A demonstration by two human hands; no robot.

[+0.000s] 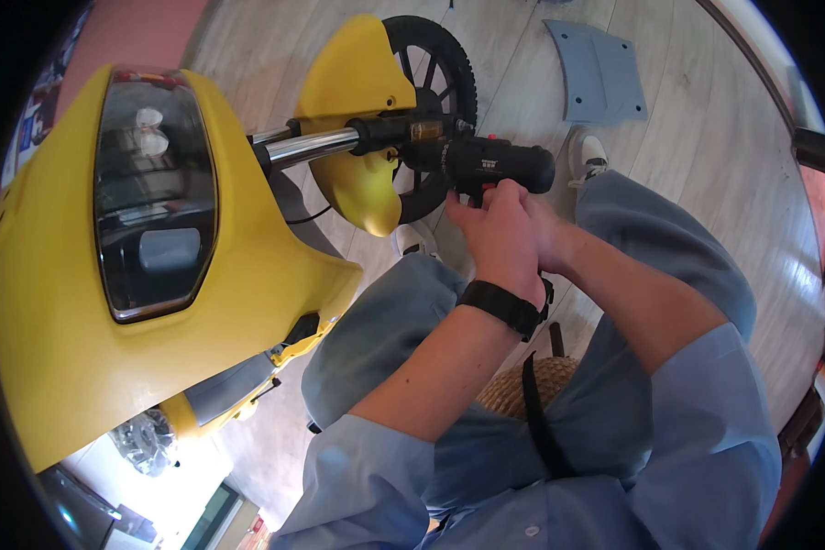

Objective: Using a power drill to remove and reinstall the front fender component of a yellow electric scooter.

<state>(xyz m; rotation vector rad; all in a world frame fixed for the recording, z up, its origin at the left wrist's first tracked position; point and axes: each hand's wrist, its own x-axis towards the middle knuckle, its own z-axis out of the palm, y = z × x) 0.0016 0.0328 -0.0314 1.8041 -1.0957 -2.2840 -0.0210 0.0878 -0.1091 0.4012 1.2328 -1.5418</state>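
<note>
A black cordless drill (502, 167) lies level beside the front wheel (437, 69) of a yellow scooter, its chuck end toward the fork leg (387, 134) and yellow front fender (348, 75). My left hand (500, 234), with a black band on its wrist, is closed at the drill's handle, near its red trigger. Behind it, my right hand (550, 229) is closed on the same handle and partly covered by the left. Most of the handle is hidden by my hands. Whether the drill tip touches the fork or fender I cannot tell.
The scooter's yellow front body (257, 238) with its dark headlight (159, 192) fills the left. A grey panel with holes (599, 73) lies on the wood-look floor at the far right. A woven seat (522, 387) shows between my legs; another yellow vehicle (188, 417) stands lower left.
</note>
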